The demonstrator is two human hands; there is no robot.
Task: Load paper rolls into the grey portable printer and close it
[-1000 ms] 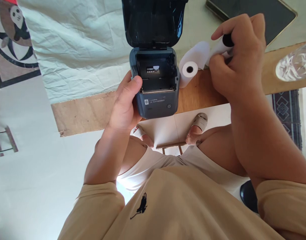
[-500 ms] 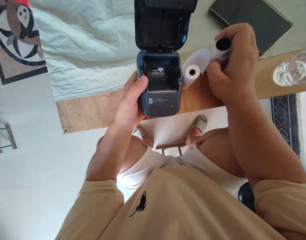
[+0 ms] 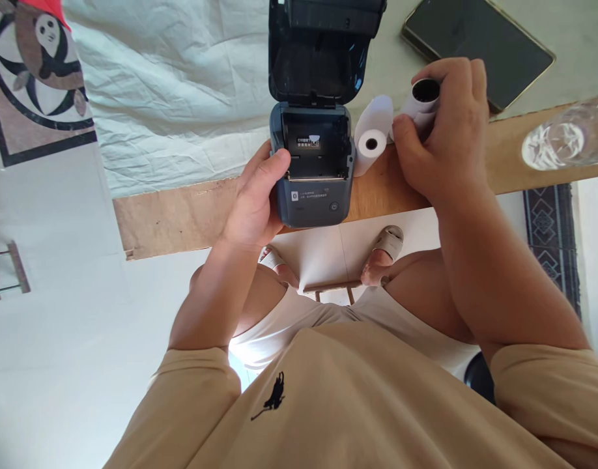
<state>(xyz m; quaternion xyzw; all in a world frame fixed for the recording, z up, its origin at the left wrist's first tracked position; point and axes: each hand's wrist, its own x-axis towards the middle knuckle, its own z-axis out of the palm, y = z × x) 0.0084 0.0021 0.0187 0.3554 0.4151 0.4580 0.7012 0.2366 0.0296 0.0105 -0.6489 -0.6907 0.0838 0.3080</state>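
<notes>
Left hand [image 3: 253, 205], thumb uppermost, clamped on open printer [image 3: 313, 189]; right hand [image 3: 450, 140] curled, clamped on dark-ended roll [image 3: 422, 107].

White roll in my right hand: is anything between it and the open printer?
Yes: a second roll, with a loose paper end, sits right beside the printer, between it and the white roll in your right hand. Nothing visible covers the open compartment.

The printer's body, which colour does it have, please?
The printer's body is dark blue-grey; it shows best in the head view.
</notes>
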